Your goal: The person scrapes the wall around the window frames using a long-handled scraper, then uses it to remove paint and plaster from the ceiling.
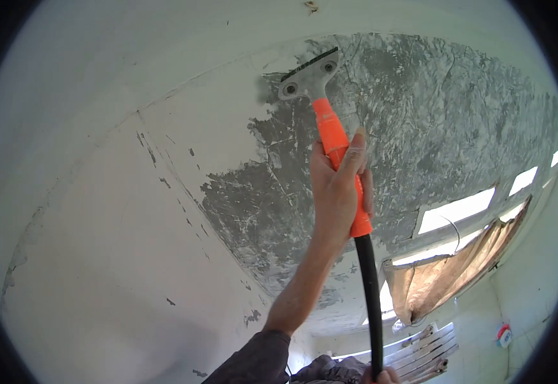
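Note:
A wide-bladed scraper (309, 78) with a grey head meets the ceiling at the edge between white coating and bare grey surface. My left hand (339, 182) is closed around its orange handle (333, 131), the thumb lying along the near side. A long black pole (369, 288) runs down from the handle. At the bottom edge of the view, my right hand (384, 376) grips the lower part of this pole. Only a few of its fingers show; the rest is cut off.
Grey, scraped ceiling (419, 121) spreads to the right, with white coating (208, 115) on the left. A brown curtain (445, 269) hangs below bright window panes (458, 211) at right. Wooden slats (419, 355) and a red-and-white object (503, 335) are lower down.

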The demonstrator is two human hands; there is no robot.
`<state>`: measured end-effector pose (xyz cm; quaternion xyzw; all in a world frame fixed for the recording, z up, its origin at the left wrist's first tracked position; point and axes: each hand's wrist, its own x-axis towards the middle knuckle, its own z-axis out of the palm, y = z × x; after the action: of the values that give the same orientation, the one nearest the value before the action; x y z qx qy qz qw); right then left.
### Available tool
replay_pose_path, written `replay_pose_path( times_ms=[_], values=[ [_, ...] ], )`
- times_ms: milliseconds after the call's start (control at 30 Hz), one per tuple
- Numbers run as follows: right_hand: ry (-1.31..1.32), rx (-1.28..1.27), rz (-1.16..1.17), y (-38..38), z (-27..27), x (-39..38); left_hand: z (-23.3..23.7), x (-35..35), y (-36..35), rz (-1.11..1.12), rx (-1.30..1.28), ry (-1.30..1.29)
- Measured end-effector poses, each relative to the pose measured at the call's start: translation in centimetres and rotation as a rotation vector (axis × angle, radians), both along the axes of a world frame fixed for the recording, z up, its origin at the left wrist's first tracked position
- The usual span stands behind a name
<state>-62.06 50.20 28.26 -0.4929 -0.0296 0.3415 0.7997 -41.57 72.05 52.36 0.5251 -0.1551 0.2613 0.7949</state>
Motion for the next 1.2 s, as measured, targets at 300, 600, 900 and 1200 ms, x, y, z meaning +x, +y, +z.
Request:
replay_pose_path(
  times_ms=[300, 600, 900, 1200],
  values=[
    [0.026, -0.02, -0.026, 3.8, 1.0, -1.8, 0.2, -0.6, 1.6, 0.022, 0.121, 0.02],
    [-0.037, 0.003, 0.0, 5.6, 2.5, -3.2, -0.5, -1.5, 2.9, 0.006, 0.131, -0.006],
    [-0.076, 0.112, 0.038, 7.1, 2.6, -3.8, -0.3, -1.7, 4.3, 0.039, 0.182, -0.023],
    [-0.083, 0.094, -0.114, 10.4, 0.2, -5.3, -0.1, -1.6, 4.8, -0.025, 0.156, -0.007]
  ],
)
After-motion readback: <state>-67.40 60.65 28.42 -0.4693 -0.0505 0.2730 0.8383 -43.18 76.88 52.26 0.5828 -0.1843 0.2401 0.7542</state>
